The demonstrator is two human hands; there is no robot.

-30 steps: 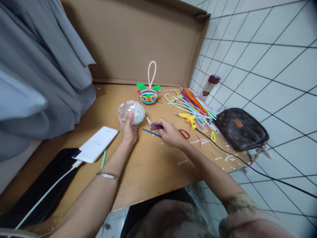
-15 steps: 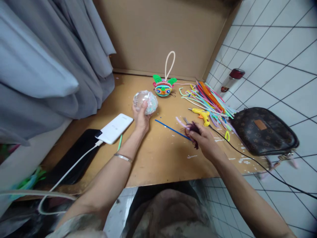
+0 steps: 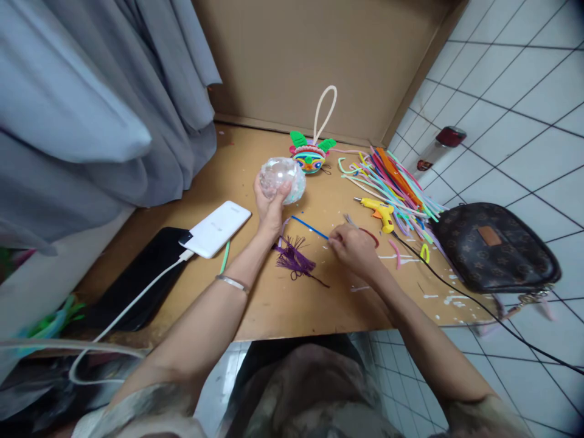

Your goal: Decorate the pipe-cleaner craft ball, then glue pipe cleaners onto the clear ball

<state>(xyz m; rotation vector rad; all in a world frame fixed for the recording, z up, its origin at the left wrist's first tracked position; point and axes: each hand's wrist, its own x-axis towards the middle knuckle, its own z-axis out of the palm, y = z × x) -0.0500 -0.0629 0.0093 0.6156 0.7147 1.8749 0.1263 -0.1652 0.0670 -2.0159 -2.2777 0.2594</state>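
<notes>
My left hand point(image 3: 271, 205) holds a clear, shiny ball point(image 3: 280, 176) above the table, the thumb on its front. My right hand point(image 3: 353, 243) is closed at the right end of a blue stick point(image 3: 309, 227), fingertips touching it; whether they pinch it or something else is hidden. A purple tassel point(image 3: 296, 258) lies between my forearms, beside a pale purple strip point(image 3: 283, 231). Behind the ball sits a colourful animal-face ornament point(image 3: 310, 161) with green ears and a cream loop. A yellow glue gun point(image 3: 379, 213) lies right of my right hand.
Colourful pipe cleaners point(image 3: 395, 179) are piled at the back right, near a brown patterned bag point(image 3: 497, 249). A white phone point(image 3: 216, 228) with a cable overlaps a black object point(image 3: 141, 280) at the left. A red-capped bottle point(image 3: 440, 149) stands behind, and a black cord crosses the right side.
The purple tassel has left my right hand and lies on the table further left. My right hand has moved left to the blue stick. My left hand still holds the ball.
</notes>
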